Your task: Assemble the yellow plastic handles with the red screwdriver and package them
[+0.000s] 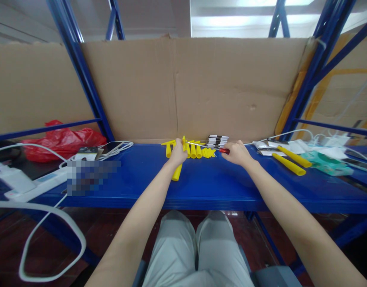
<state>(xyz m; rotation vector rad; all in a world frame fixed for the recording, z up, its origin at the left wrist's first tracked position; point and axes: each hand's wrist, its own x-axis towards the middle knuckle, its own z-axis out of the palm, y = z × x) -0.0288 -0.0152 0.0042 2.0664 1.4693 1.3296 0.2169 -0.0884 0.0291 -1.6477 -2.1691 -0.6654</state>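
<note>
My left hand [177,154] is closed around a yellow plastic tube-shaped piece [177,173]. The tube's wide end sticks out below my hand, and a small yellow end shows above my fingers. My right hand [238,154] grips a screwdriver [224,151] by its red handle. Its thin metal shaft points left, with the tip at or close to the yellow end by my left fingers; contact cannot be made out. Behind and beside my left hand lie several yellow tubes [193,152] in a row, then a group of small flat yellow pieces [208,153].
Stacked white packets with black bands [217,140] sit against the cardboard wall [225,87]. Two yellow tubes [288,164] and a green plastic bag [326,163] lie right. A red bag [65,141], power strip [41,185] and white cables occupy the left. Blue posts flank the blue shelf [219,183].
</note>
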